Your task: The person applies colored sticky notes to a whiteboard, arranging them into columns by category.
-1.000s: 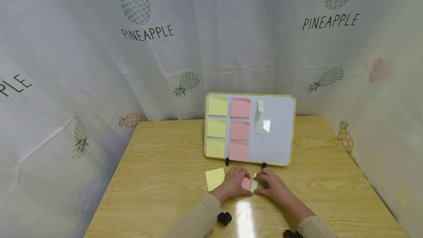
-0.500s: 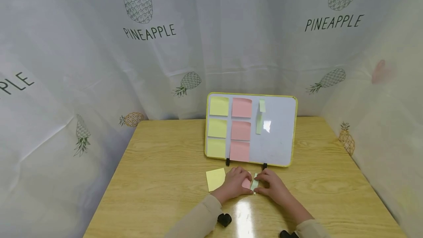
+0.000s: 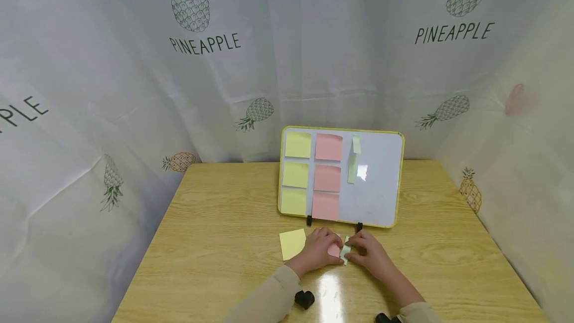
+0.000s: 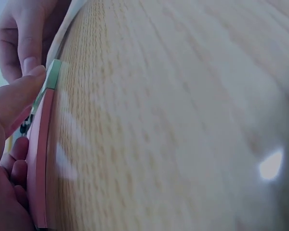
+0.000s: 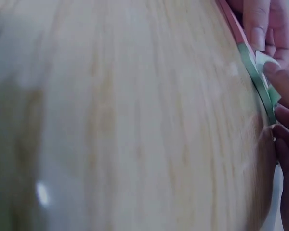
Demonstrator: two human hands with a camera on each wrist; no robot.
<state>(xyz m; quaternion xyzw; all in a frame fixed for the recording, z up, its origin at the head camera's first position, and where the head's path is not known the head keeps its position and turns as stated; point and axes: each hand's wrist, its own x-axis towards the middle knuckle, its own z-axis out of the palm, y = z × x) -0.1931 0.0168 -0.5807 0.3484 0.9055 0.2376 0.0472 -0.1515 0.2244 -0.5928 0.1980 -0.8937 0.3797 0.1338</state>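
Note:
Low over the table, my left hand (image 3: 318, 248) curls around a pad of pink sticky notes (image 3: 334, 249), its thumb reaching the near end of a narrow green sticky-note pad (image 5: 254, 76). The green pad lies right against the pink one. My right hand (image 3: 369, 254) pinches the top green sticky note (image 5: 266, 60), which bends up from its pad between thumb and fingers. In the left wrist view the pink pad (image 4: 38, 163) stands in front of my curled left fingers (image 4: 19, 168). A yellow sticky-note pad (image 3: 292, 244) lies left of my left hand.
Behind the hands a yellow-framed whiteboard (image 3: 376, 188) stands on black feet. It carries yellow notes (image 3: 295, 174), pink notes (image 3: 327, 178) and two narrow green notes (image 3: 352, 168). Black wrist devices (image 3: 305, 299) sit near the sleeves. A pineapple-print curtain (image 3: 323, 64) surrounds the wooden table (image 3: 224, 223).
The green top note has come up from its pad under my right fingers, which have shifted slightly left. My left hand stays in place. The head view has turned a little.

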